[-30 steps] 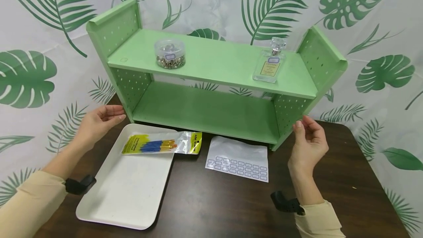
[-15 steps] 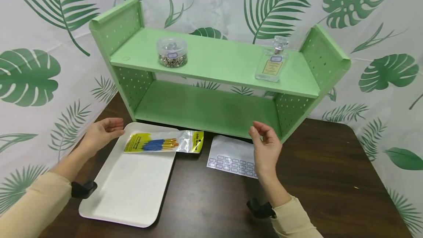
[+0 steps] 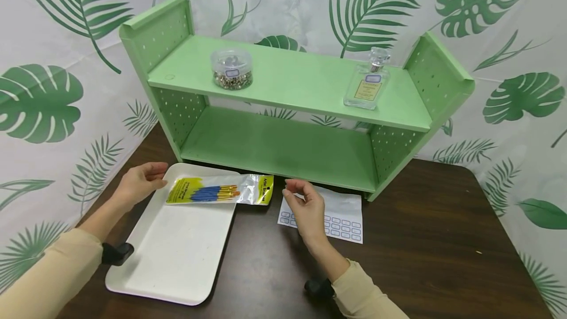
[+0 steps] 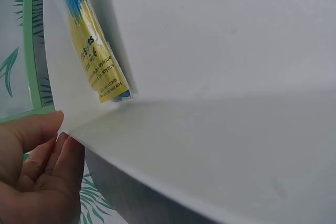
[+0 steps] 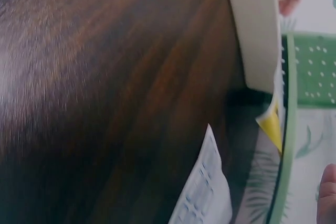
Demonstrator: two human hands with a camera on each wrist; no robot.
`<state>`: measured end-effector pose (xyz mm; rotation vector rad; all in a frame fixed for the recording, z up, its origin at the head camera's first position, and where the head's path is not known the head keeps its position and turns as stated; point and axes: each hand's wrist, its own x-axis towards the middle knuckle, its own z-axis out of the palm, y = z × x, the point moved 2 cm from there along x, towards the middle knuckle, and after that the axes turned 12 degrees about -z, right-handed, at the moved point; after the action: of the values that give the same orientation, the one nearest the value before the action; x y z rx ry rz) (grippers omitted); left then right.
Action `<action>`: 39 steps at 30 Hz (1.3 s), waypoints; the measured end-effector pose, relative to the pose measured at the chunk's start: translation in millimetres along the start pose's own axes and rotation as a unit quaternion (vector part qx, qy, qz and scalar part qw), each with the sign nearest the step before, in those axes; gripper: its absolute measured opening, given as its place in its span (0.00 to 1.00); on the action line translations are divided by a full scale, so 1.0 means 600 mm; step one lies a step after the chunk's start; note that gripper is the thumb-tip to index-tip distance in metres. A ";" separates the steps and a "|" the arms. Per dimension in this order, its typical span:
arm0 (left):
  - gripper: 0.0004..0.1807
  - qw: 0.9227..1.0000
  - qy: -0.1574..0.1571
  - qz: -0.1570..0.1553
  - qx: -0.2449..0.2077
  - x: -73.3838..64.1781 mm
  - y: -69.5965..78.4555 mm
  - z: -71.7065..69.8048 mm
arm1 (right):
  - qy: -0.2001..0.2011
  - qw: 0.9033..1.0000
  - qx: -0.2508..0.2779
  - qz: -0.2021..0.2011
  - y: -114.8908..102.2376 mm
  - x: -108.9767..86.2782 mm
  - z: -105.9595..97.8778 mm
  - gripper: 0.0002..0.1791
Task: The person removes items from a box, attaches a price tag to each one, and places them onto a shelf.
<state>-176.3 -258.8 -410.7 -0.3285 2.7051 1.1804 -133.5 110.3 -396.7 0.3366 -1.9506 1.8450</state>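
My left hand (image 3: 141, 183) is at the far left corner of a white tray (image 3: 177, 255), thumb and fingers loosely bent beside the rim. In the left wrist view its fingertips are close to that corner; I cannot tell whether they touch. A clear pack of artist brushes (image 3: 217, 190) with yellow ends lies partly in the tray, one end past its right edge. My right hand (image 3: 307, 210) hovers over a white sheet of small blue-bordered labels (image 3: 343, 210), hiding part of it. Its fingers are loosely bent and hold nothing.
Behind stands a green two-tier shelf (image 3: 283, 146) with perforated sides. On its top board are a round clear tub (image 3: 232, 69) of small metallic pieces and a glass perfume bottle (image 3: 366, 85), each bearing a label. A leaf-print cloth hangs behind the dark wooden table (image 3: 421, 240).
My right hand has moved left from the shelf's right side to above the label sheet. My left hand has dropped slightly from the shelf's left side toward the tray corner.
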 end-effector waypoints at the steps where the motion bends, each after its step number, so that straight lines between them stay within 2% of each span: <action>1: 0.26 1.000 0.002 -0.001 0.002 0.000 0.000 0.001 | -0.007 1.000 0.000 0.001 0.003 -0.002 0.006 0.11; 7: 0.24 1.000 0.016 -0.012 0.011 -0.001 -0.002 0.004 | -0.051 0.999 -0.016 -0.008 0.016 -0.017 0.035 0.12; 13: 0.23 0.999 0.021 -0.020 0.012 -0.005 0.000 0.004 | -0.103 0.992 -0.060 -0.052 0.028 -0.028 0.056 0.14; 16: 0.23 0.999 0.024 -0.026 0.012 -0.003 -0.001 0.003 | -0.126 0.982 -0.114 -0.083 0.033 -0.030 0.063 0.15; 21: 0.22 0.998 0.035 -0.046 0.014 0.000 -0.002 0.004 | -0.150 0.959 -0.202 -0.131 0.044 -0.032 0.070 0.17; 29: 0.22 0.999 0.021 -0.034 0.012 0.000 0.001 0.006 | -0.170 0.940 -0.255 -0.150 0.059 -0.030 0.075 0.17; 39: 0.22 0.999 0.024 -0.039 0.010 0.000 0.000 0.006 | -0.197 0.913 -0.303 -0.189 0.061 -0.021 0.080 0.13</action>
<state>-176.2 -256.4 -413.2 -0.4602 2.7172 1.1367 -146.3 64.1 -435.9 0.8539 -2.3883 0.9120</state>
